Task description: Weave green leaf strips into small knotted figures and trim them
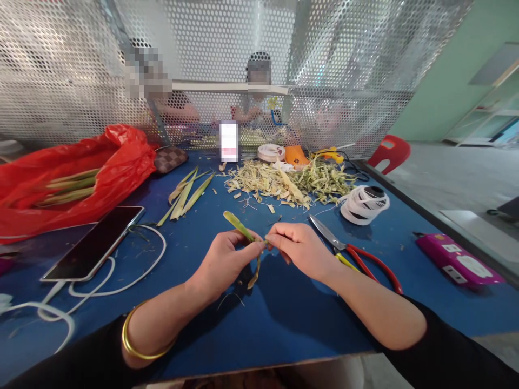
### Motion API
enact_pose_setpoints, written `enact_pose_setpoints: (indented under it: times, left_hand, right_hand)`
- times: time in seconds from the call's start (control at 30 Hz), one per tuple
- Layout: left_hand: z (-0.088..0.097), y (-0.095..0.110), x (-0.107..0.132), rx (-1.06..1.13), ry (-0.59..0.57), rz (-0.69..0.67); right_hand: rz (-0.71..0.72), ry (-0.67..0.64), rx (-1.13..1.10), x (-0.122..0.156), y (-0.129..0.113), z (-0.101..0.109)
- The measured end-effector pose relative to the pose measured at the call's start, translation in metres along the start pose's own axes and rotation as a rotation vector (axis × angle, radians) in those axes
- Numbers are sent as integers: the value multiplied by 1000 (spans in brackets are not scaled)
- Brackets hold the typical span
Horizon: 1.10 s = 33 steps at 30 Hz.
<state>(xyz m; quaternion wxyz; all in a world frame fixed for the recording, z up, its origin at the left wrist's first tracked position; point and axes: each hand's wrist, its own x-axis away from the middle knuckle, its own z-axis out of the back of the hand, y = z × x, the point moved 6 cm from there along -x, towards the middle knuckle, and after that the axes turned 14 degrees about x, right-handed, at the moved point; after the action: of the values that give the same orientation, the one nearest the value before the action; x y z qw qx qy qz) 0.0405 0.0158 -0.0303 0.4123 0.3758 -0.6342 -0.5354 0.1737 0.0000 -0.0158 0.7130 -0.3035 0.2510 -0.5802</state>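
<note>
My left hand (227,259) and my right hand (298,246) meet over the middle of the blue table (284,313). Both are closed in a pinch on one green leaf strip (239,226). The strip's free end points up and to the left from my left fingers, and a dry curled piece hangs below them. My right fingertips grip the strip's other end, right beside my left fingertips. A gold bangle (135,340) circles my left wrist.
Red-handled scissors (357,254) lie just right of my right hand. A phone (95,243) with white cable lies left. A red bag (81,173) holds leaves; loose leaves (186,197), a heap of trimmings (292,183), white tape rolls (365,204) and a purple power strip (458,259) surround. People sit behind the mesh screen.
</note>
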Motion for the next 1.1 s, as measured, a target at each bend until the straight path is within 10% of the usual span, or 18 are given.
enact_pose_setpoints:
  times: [0.47,0.8,1.1]
  left_hand:
    - [4,15,2,74,28,-146]
    - [-2,6,3,445,-121,-89]
    - [5,1,1,323,45,-25]
  right_hand:
    - [-52,155,-131,-2,4,9]
    - [-143,-93,-621,-8,12,-6]
    - [-14,116,-274,-10,9,11]
